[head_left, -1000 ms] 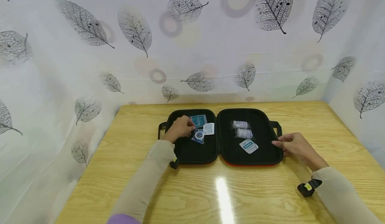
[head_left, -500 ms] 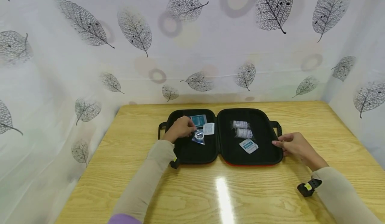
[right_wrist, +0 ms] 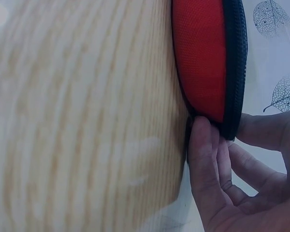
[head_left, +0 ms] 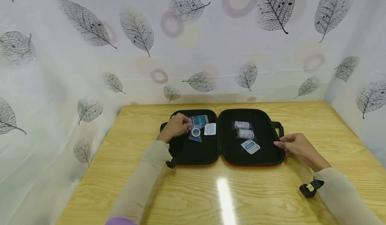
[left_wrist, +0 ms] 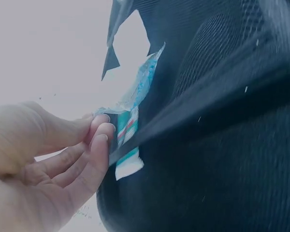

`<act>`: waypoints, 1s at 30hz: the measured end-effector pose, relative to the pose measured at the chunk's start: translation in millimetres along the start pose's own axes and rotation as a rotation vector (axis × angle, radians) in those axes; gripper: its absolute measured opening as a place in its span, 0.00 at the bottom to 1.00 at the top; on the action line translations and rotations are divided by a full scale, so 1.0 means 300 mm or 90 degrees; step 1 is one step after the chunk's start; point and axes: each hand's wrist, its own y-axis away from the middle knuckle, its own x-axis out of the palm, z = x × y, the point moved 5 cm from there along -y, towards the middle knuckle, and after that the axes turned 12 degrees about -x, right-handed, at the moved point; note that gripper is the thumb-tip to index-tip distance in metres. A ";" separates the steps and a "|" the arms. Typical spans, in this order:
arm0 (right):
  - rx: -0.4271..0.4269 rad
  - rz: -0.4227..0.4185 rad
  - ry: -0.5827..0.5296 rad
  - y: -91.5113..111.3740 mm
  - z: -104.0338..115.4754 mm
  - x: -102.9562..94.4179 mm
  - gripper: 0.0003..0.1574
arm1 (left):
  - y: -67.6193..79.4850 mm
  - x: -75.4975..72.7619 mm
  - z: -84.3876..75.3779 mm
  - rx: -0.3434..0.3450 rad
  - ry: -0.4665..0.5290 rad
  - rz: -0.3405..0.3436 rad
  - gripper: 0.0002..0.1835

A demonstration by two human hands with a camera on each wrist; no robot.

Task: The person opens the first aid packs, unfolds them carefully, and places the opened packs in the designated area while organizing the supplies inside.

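Observation:
A red case with a black lining lies open flat on the table. Over its left half, my left hand pinches the edge of a clear plastic packet with a white roll of tape inside. In the left wrist view, thumb and fingertips meet at the corner of this packet. A teal packet and a white square sachet lie beside it in the case. My right hand holds the right half's outer edge; in the right wrist view, thumb and fingers clasp the zipped red rim.
Two wrapped white bandage rolls and a white-and-blue sachet lie in the case's right half. A black handle sticks out on the right. Behind the wooden table hangs a leaf-print curtain.
My left hand has moved slightly left and up, and the tape packet has shifted with it, away from the white sachet. My right hand stays at the case edge.

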 end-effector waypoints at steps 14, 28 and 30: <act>0.022 -0.002 0.029 -0.005 -0.007 -0.017 0.41 | 0.051 -0.132 0.108 -0.040 0.051 -0.023 0.10; 0.021 -0.001 0.027 -0.008 -0.009 -0.009 0.40 | 0.062 -0.144 0.172 -0.065 0.033 -0.031 0.10; 0.023 -0.001 0.032 -0.008 -0.009 -0.007 0.41 | 0.064 -0.141 0.175 -0.067 0.023 -0.039 0.09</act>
